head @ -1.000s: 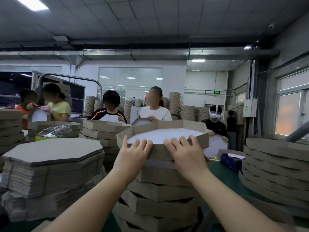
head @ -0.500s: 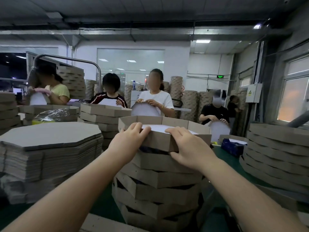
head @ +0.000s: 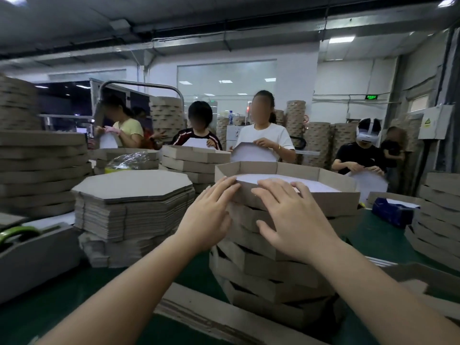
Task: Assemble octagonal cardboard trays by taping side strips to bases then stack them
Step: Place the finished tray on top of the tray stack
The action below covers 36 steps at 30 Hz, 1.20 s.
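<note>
A brown octagonal cardboard tray with a white base (head: 334, 201) is seen lying on top of a leaning stack of similar brown cardboard trays (head: 268, 270), which stands on the green desk (head: 74, 295). The left hand (head: 206, 215) is held flat against the near left corner of that top tray, with its fingers straight and the fingertips touching the rim; nothing is gripped by it. The right hand (head: 291, 220) is laid over the near wall of the same tray, its fingers spread and extended across the rim, and nothing is clasped by it either. To the left of the stack, a pile of flat grey-brown octagonal cardboard bases (head: 132, 185) is found, just beside it but apart. Further left of the stack, at the frame's edge, a grey tape dispenser with a green roll (head: 29, 250) is placed. In front of the stack, long brown cardboard strips (head: 199, 312) are laid on the desk. To the right of the stack, a dark blue tissue box (head: 393, 212) is set, and beyond it another pile of finished brown trays (head: 438, 220) is stacked. Behind the stack, 5 people are seen, several of them holding white octagonal pieces.
</note>
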### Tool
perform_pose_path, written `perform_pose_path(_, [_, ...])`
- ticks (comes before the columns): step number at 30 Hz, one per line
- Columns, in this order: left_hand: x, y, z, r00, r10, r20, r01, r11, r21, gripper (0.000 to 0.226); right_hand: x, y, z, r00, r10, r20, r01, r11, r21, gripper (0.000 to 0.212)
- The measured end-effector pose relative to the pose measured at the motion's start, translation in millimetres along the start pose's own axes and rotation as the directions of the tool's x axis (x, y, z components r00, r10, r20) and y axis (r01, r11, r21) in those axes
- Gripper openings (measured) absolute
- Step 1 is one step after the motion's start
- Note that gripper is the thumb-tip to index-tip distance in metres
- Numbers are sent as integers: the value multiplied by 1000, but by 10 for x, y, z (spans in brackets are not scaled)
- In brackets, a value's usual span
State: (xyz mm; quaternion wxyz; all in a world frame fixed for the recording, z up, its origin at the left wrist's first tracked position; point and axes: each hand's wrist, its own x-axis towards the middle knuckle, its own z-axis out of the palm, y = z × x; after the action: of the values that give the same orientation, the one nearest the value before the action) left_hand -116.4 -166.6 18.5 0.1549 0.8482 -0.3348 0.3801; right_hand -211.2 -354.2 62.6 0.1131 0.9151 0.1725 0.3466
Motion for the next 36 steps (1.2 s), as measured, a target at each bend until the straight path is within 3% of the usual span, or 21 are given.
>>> perform_pose_path(3, [-234,-495,-22,978,-209,6,205,968,145,52,83,-156,59,998,-19,62,17,999,36,63])
perform_pose_path(5, [-321,-868,-58,928,-366,68,335,899,281,52,137,-188,115,996,3,92,-6,999,33,65])
perform_pose_path(9, [-287,-1419,-113,800,-569,193,427,764,484,61,199,-211,256,989,46,142,-49,999,16,71])
perform_pose_path(15, [-116,-1805,23,629,-705,327,462,678,571,67,184,-183,332,990,31,135,-33,999,13,68])
perform_pose_path(18, [-115,-1926,139,626,-712,319,485,675,556,67,211,-168,358,993,38,113,-42,999,35,65])
perform_pose_path(21, [-128,-1963,184,740,-640,206,429,685,589,53,247,-147,377,994,56,91,-60,997,45,64])
perform_pose_path(24, [-159,-1946,170,806,-580,114,427,705,567,33,271,-167,397,994,69,80,-71,997,29,63])
perform_pose_path(28, [-203,-1811,111,900,-425,98,241,672,700,23,283,-214,386,993,86,79,-88,996,24,61])
perform_pose_path(32, [-309,-1394,-164,985,-119,127,-9,691,723,20,284,-239,378,990,89,107,-91,996,8,60])
perform_pose_path(36, [-390,-946,-650,983,175,-51,-102,762,640,13,262,-293,322,984,119,132,-122,993,8,59])
